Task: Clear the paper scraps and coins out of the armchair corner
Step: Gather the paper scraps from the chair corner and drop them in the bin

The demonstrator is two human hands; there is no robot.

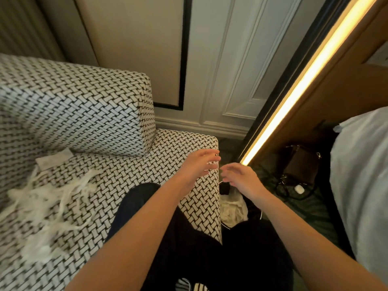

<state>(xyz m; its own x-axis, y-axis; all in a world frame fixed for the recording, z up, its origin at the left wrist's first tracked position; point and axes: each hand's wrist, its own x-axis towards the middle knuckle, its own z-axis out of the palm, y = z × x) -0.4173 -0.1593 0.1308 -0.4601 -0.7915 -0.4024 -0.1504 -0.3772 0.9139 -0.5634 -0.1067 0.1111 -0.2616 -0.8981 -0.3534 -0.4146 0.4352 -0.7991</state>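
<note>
Fingers first: left hand [199, 164] has its fingers [212, 153] fairly straight and spread. Right hand [239, 177] has its fingers [227, 168] loosely bent and apart. We see nothing pinched in either. The two sets of fingertips are near each other, not touching. The frame is blurred, so we can't rule out a tiny scrap.

Directly below the fingers: dark round bin with thin white rim [254, 208], crumpled white paper [232, 208] inside. We read the pose as a release over the bin, with the hands open there so debris falls in and not onto the floor.

The left fingers hover over the seat edge of the black-and-white woven-pattern armchair [126, 171]. The bin is tight against that edge, which keeps the carry short.

Well left of the fingers: loose pile of shredded white paper strips [52, 198] on the seat, trailing toward the corner below the patterned back cushion [73, 106]. A flat white folded sheet [54, 159] lies just beyond it. No coins visible; they may be under the strips.

Our call: most of the scraps are not yet cleared.

Right of the fingers: dark brown bag [300, 164] on the floor, not involved.
</note>
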